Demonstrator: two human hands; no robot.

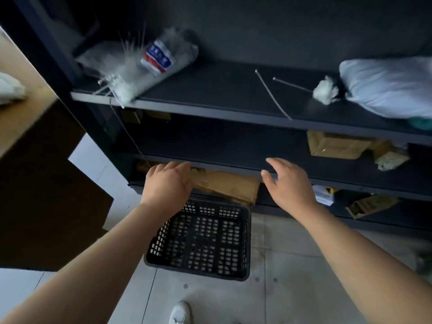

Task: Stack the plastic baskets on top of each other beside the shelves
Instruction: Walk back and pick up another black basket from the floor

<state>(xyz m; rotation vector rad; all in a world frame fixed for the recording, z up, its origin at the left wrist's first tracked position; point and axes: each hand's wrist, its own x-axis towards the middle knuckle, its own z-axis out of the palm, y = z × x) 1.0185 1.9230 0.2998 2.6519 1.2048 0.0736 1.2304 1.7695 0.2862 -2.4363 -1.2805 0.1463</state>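
Seemingly light and stiff, a black plastic basket (201, 242) is sitting on the floor (292, 293) before the shelves (233, 111), its rims inviting a grip; left hand (168, 183), loosely curled, and right hand (289, 183), spread, are hovering empty.

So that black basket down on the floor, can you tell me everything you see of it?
The basket is a dark, rectangular plastic crate. Its walls and bottom are a grid of small square holes under a solid rim. It stands upright and open-topped on the pale tiled floor, right in front of the dark shelves, and looks empty. Nothing grips it; a forearm hides its far left corner.
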